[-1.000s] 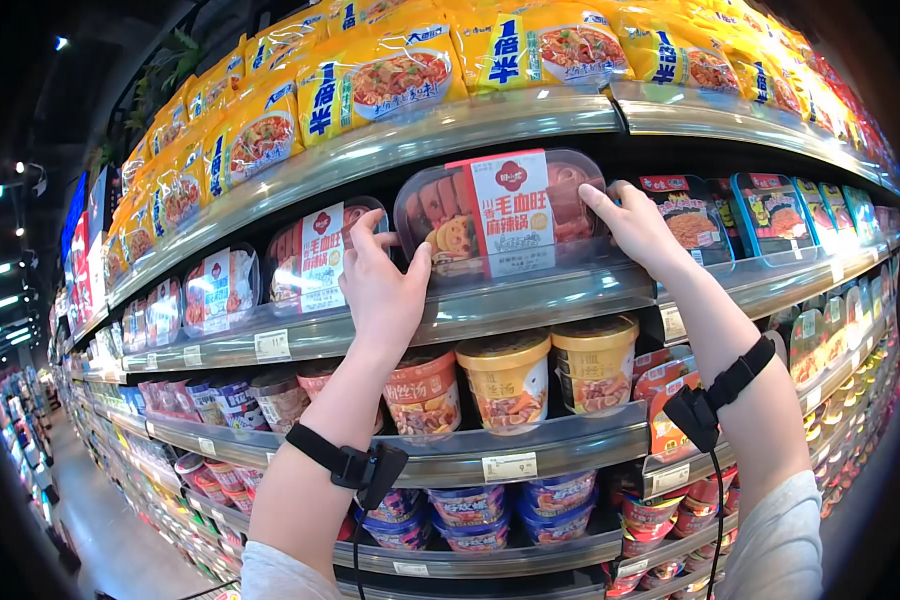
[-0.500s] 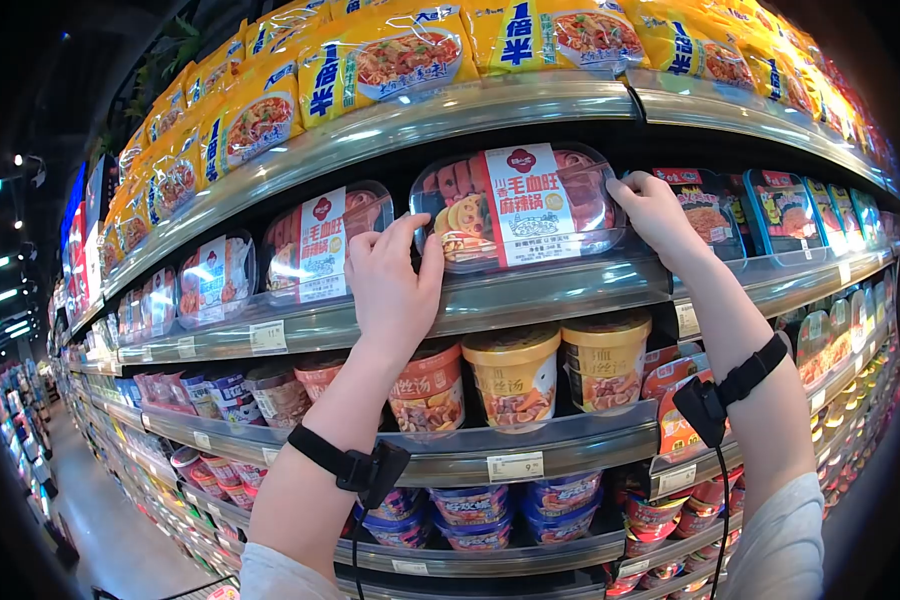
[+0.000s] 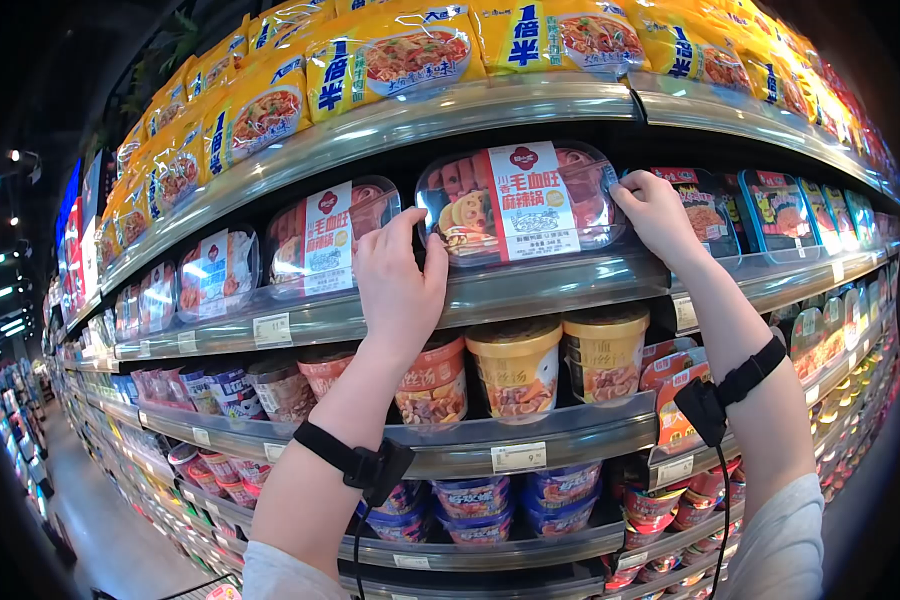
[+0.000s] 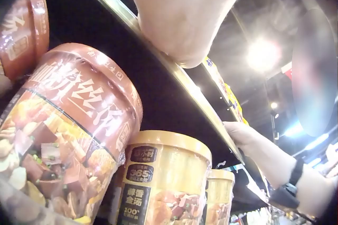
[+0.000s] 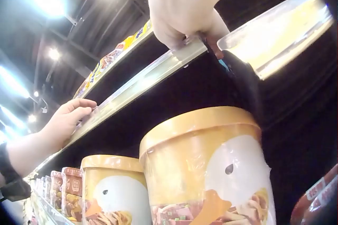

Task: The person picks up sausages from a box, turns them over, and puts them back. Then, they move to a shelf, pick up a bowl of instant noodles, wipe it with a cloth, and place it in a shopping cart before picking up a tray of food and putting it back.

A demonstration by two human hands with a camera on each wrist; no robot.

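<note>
An instant hot pot box (image 3: pixel 533 200), with a clear lid and a red and white sleeve, stands tilted back on the upper shelf (image 3: pixel 560 292), behind its clear front lip. My left hand (image 3: pixel 402 285) is at the box's left end, fingertips at its edge and thumb near the lower corner. At the opposite end, the curled fingers of my right hand (image 3: pixel 660 218) pinch the upper right edge. A similar hot pot box (image 3: pixel 325 238) stands to the left of my left hand. In the right wrist view, the left hand (image 5: pixel 66 122) reaches to the shelf lip with its fingers fairly straight.
Yellow noodle bags (image 3: pixel 400 60) fill the shelf above. Below stand yellow noodle tubs (image 3: pixel 513 370) and a red tub (image 3: pixel 432 385). Noodle boxes in dark trays (image 3: pixel 705 210) stand right of my right hand. An aisle floor (image 3: pixel 110 500) runs along the left.
The box has settled lower and farther back behind the shelf lip. My right thumb has left its front face, and my left hand has shifted slightly right and down.
</note>
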